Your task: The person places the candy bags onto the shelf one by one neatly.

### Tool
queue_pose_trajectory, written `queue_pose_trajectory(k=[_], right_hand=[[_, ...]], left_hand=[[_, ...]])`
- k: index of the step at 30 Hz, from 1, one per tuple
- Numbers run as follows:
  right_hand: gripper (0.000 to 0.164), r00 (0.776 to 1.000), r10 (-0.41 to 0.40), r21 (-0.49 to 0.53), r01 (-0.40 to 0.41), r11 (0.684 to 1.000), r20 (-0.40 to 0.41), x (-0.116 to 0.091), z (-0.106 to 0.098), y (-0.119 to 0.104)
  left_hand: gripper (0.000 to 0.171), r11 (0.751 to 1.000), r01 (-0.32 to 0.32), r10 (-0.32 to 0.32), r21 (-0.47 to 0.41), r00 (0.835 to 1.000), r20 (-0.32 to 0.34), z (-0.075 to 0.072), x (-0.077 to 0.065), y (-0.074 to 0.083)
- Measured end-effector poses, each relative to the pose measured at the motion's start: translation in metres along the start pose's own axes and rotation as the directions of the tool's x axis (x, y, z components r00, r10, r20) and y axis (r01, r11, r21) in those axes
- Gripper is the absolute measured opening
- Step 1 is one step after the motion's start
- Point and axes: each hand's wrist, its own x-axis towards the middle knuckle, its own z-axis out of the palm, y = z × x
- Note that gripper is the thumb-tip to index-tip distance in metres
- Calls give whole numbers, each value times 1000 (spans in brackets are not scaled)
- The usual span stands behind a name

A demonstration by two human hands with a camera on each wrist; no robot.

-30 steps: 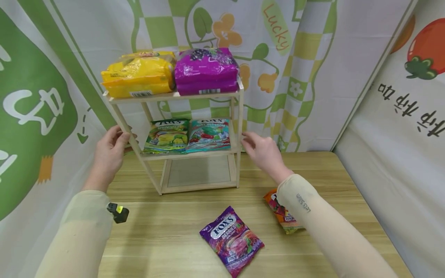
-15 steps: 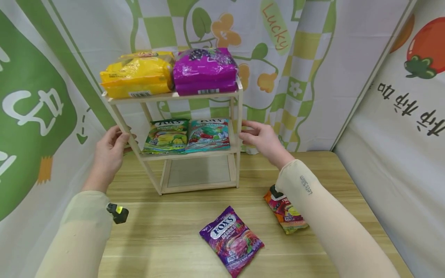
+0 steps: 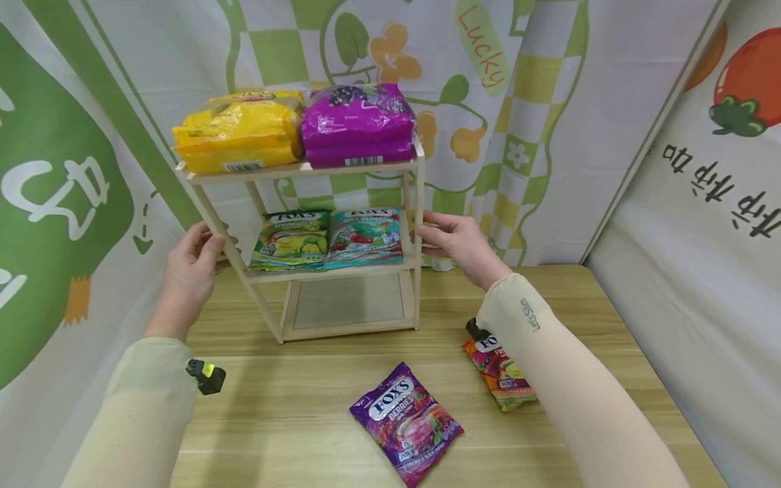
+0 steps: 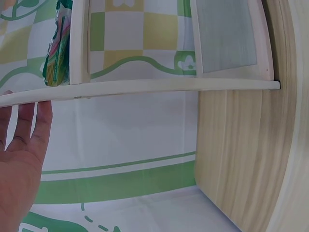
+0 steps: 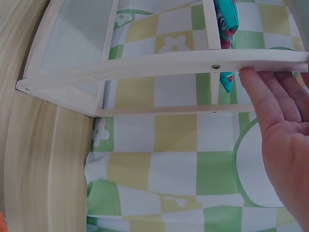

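A light wooden shelf rack (image 3: 335, 272) stands on the table between the hands. My left hand (image 3: 190, 271) grips its left front post, thumb in front and fingers reaching past it. At the right front post, my right hand (image 3: 462, 249) holds on at about the same height. The left wrist view has fingers of the left hand (image 4: 24, 159) against the post (image 4: 145, 88); the right wrist view has the right hand (image 5: 285, 145) against the other post (image 5: 159, 64). Green (image 3: 293, 240) and teal (image 3: 366, 237) candy bags lie on the middle shelf.
Yellow (image 3: 238, 135) and magenta (image 3: 358, 129) bags sit on the top shelf. A purple candy bag (image 3: 407, 423) lies on the wooden table (image 3: 274, 420) in front. An orange candy bag (image 3: 503, 379) is partly under the right forearm. Printed curtains (image 3: 659, 298) enclose the table.
My right hand has shifted at the right post, from curled fingers beside it to thumb and fingers taking hold of it. The left hand and the bags stay put.
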Motion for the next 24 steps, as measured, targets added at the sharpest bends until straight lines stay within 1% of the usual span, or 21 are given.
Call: queue_pose_trajectory(k=[7, 9, 11, 14, 17, 19, 20, 22, 24], right_hand=[[50, 1000, -21, -33, 22, 999, 20, 0, 0, 0], [49, 999, -28, -52, 29, 998, 22, 0, 1, 1], [47, 999, -34, -65, 36, 997, 22, 0, 1, 1], [46, 999, -41, -78, 42, 996, 23, 0, 2, 1], [46, 999, -41, -81, 43, 996, 25, 0, 2, 3], [47, 999, -42, -75, 44, 996, 25, 0, 2, 3], [47, 999, -42, -76, 44, 996, 26, 0, 2, 3], [47, 999, -44, -73, 45, 996, 26, 0, 2, 3], [47, 999, -46, -73, 47, 996, 26, 0, 2, 3]], left_hand=[[43, 1000, 14, -14, -19, 1000, -2, 0, -1, -1], [46, 998, 24, -25, -51, 1000, -5, 0, -2, -1], [47, 997, 37, -38, -65, 999, -12, 1, -3, 1], [49, 997, 59, -61, -49, 998, -31, 4, -6, 3], [52, 995, 91, -89, 36, 995, -55, 11, -11, 5], [55, 994, 96, -92, 54, 993, -81, 17, -16, 7], [57, 993, 98, -91, 62, 990, -104, 21, -19, 8], [61, 993, 86, -70, 87, 983, -169, 30, -26, 9], [63, 992, 60, -31, 110, 968, -249, 39, -35, 11]])
